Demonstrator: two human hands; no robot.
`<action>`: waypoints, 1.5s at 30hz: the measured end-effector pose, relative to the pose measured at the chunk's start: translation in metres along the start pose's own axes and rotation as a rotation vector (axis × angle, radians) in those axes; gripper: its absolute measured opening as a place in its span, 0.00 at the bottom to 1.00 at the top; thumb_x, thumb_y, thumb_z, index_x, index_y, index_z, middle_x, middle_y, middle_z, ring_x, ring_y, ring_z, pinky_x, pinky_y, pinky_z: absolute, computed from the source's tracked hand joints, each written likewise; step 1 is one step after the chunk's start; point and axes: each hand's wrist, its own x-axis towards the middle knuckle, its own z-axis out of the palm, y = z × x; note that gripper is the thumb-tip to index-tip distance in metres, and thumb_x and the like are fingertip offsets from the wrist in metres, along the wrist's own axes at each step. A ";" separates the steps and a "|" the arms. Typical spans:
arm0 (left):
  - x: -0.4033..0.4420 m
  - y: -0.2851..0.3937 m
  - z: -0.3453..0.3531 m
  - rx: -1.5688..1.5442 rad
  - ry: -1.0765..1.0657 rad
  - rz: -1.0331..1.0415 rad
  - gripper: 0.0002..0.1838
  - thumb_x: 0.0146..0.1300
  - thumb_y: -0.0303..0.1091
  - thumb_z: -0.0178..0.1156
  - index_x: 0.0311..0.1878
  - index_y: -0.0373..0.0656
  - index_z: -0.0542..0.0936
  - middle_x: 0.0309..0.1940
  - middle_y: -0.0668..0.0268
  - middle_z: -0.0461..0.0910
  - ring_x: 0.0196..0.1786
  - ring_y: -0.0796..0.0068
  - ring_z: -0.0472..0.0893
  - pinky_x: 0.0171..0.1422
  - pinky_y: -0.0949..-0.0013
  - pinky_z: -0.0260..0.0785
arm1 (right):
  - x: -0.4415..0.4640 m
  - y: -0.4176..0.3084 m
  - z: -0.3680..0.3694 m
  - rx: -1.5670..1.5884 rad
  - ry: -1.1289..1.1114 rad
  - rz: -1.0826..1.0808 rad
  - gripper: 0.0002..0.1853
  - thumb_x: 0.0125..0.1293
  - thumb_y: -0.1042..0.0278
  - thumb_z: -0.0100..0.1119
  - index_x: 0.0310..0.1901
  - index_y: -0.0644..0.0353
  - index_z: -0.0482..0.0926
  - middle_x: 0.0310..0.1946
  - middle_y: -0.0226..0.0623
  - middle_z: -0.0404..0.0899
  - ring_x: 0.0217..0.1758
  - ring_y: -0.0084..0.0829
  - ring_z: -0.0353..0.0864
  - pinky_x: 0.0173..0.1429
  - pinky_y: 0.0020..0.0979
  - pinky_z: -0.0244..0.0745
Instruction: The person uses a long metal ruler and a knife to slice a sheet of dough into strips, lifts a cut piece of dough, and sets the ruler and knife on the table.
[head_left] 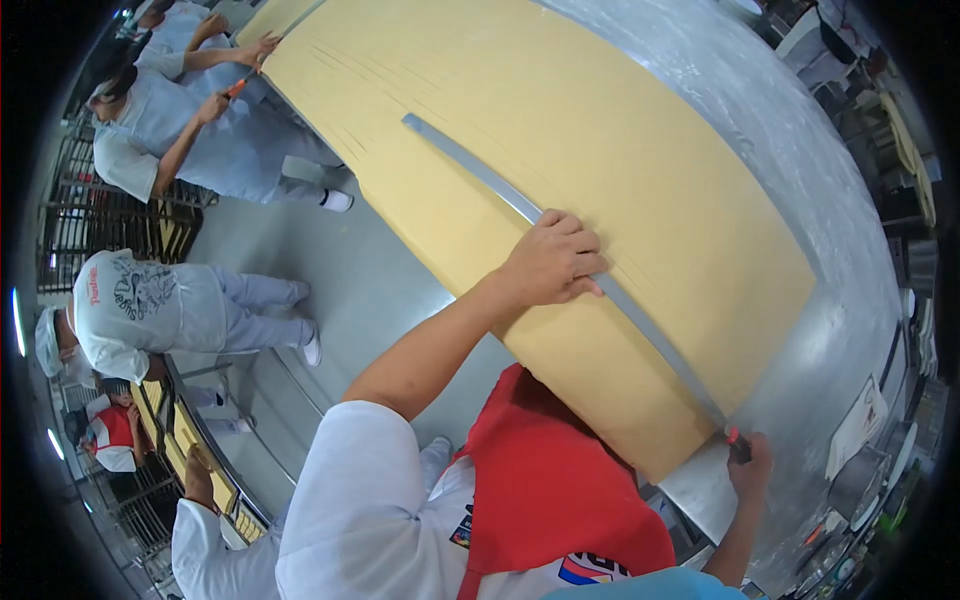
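A large pale-yellow sheet (pixel 700 200), dough-like, covers much of the metal worktable. A long, narrow metal straightedge (pixel 470 165) lies slantwise across it. My left hand (pixel 555 258) is closed over the middle of this strip, fingers bent around its edge. At the strip's near right end, by the sheet's corner, my right hand (pixel 752 465) is wrapped around a tool with a red and black handle (pixel 738 441). Its blade cannot be made out. Several thin lines mark the sheet's surface farther up.
A co-worker (pixel 190 130) at the upper left holds an orange-handled tool (pixel 236 89) at the sheet's far end. Another person (pixel 160 305) stands at a lower table with yellow pieces (pixel 185 430). Racks (pixel 90 215) line the left. Bare metal tabletop (pixel 850 240) borders the sheet's right side.
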 end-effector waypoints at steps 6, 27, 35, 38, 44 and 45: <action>0.001 0.004 0.001 -0.006 0.003 -0.011 0.19 0.57 0.59 0.74 0.43 0.58 0.88 0.38 0.78 0.78 0.47 0.68 0.76 0.58 0.58 0.67 | -0.002 0.007 0.001 -0.001 -0.014 0.027 0.13 0.53 0.78 0.69 0.39 0.58 0.77 0.36 0.46 0.79 0.41 0.55 0.82 0.44 0.47 0.76; -0.014 0.056 0.022 0.274 0.170 -0.741 0.46 0.61 0.56 0.77 0.76 0.38 0.75 0.76 0.36 0.67 0.78 0.38 0.65 0.84 0.46 0.57 | -0.006 0.031 0.001 0.079 -0.112 -0.044 0.17 0.55 0.69 0.70 0.48 0.52 0.81 0.47 0.38 0.82 0.54 0.51 0.83 0.56 0.53 0.75; 0.005 0.021 -0.015 0.478 -0.313 -0.907 0.52 0.59 0.73 0.71 0.61 0.25 0.78 0.67 0.34 0.75 0.75 0.35 0.69 0.81 0.45 0.60 | -0.003 0.030 -0.017 0.049 -0.084 -0.161 0.20 0.53 0.67 0.74 0.49 0.49 0.84 0.51 0.35 0.86 0.57 0.44 0.85 0.61 0.49 0.78; 0.012 0.026 -0.026 0.483 -0.387 -1.022 0.75 0.51 0.80 0.72 0.79 0.17 0.57 0.83 0.30 0.52 0.87 0.40 0.52 0.88 0.52 0.53 | -0.004 0.024 -0.012 0.064 0.104 -0.274 0.20 0.51 0.66 0.76 0.48 0.48 0.84 0.51 0.31 0.86 0.56 0.39 0.86 0.60 0.47 0.78; 0.040 0.037 -0.031 0.357 -0.435 -1.164 0.81 0.42 0.75 0.81 0.80 0.16 0.53 0.84 0.31 0.49 0.85 0.40 0.60 0.81 0.53 0.68 | 0.002 0.022 -0.011 0.095 0.106 -0.270 0.20 0.48 0.68 0.77 0.45 0.49 0.84 0.49 0.31 0.87 0.55 0.37 0.87 0.59 0.47 0.78; 0.044 0.041 -0.033 0.327 -0.433 -1.175 0.81 0.41 0.74 0.82 0.80 0.16 0.53 0.84 0.31 0.50 0.85 0.40 0.61 0.80 0.53 0.70 | 0.004 0.023 -0.011 0.114 0.121 -0.286 0.20 0.47 0.68 0.77 0.44 0.50 0.84 0.49 0.31 0.87 0.54 0.37 0.87 0.58 0.47 0.78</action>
